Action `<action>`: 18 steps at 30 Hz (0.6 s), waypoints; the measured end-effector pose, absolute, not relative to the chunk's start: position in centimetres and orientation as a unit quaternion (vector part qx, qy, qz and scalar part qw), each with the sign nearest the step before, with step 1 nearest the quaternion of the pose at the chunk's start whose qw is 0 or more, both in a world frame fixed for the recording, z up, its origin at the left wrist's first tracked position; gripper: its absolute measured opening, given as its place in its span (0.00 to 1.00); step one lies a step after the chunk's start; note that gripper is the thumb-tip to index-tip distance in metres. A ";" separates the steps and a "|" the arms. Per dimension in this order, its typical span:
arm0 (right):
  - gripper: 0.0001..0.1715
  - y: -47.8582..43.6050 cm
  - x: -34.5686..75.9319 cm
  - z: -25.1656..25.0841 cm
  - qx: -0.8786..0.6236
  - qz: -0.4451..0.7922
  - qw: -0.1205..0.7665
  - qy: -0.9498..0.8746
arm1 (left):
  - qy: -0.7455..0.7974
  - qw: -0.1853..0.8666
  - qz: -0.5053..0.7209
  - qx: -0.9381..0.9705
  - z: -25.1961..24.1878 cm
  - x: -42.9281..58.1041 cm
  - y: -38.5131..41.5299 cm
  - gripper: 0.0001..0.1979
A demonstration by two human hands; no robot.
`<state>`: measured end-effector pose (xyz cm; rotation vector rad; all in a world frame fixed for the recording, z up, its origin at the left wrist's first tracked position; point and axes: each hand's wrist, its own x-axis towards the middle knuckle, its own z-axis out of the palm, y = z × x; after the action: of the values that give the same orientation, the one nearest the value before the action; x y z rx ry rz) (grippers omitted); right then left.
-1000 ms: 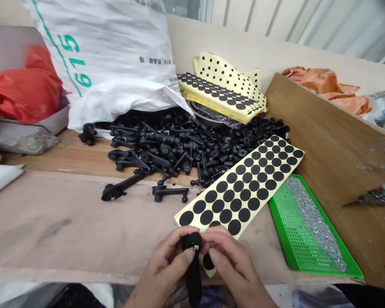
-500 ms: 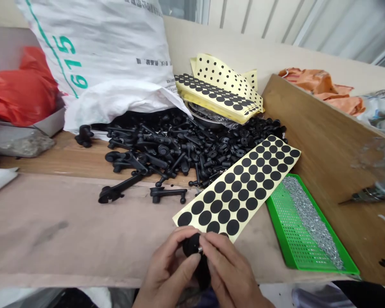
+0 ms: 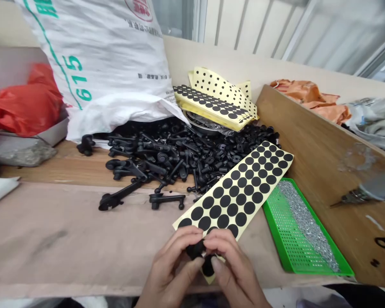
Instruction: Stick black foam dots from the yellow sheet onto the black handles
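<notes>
At the bottom centre both my hands close around one black plastic part (image 3: 196,250) with a round head. My left hand (image 3: 171,269) grips it from the left, thumb and fingers wrapped round it. My right hand (image 3: 232,269) pinches at its head from the right. Just beyond my fingers lies a yellow sheet of round black pads (image 3: 240,192), its near corner under my hands. A heap of similar black plastic parts (image 3: 179,156) lies further back on the table.
A green perforated tray (image 3: 285,244) holding small silver screws sits to the right. A large white sack (image 3: 105,64), a red bag (image 3: 22,102), more yellow pad sheets (image 3: 211,100), a wooden board (image 3: 327,154) and a metal tool (image 3: 365,192) surround the work area.
My hands stayed at the bottom centre, fingers shifting on the black part. My right fingers moved over its head. The view tilted slightly.
</notes>
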<state>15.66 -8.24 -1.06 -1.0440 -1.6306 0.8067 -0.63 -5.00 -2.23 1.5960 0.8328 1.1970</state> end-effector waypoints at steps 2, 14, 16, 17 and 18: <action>0.12 -8.3 15.3 -1.4 -0.445 0.325 0.507 -0.662 | 0.343 0.479 0.485 0.646 -2.2 -0.4 -4.9 0.14; 0.22 -8.7 14.5 -2.6 -0.447 0.239 0.504 -0.700 | 0.358 0.473 0.490 0.638 -2.6 -0.3 -5.0 0.14; 0.24 -8.6 14.5 -2.6 -0.434 0.215 0.504 -0.715 | 0.366 0.465 0.492 0.639 -2.4 -0.2 -5.0 0.14; 0.24 -8.6 14.6 -2.6 -0.431 0.202 0.504 -0.721 | 0.367 0.460 0.494 0.640 -2.4 -0.2 -5.0 0.14; 0.25 -8.5 14.6 -2.7 -0.429 0.192 0.503 -0.725 | 0.368 0.456 0.495 0.641 -2.3 -0.2 -5.0 0.14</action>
<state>14.64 -8.54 -2.66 -1.0358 -1.7507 0.4638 -0.20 -5.03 -2.34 1.5810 0.9071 1.2215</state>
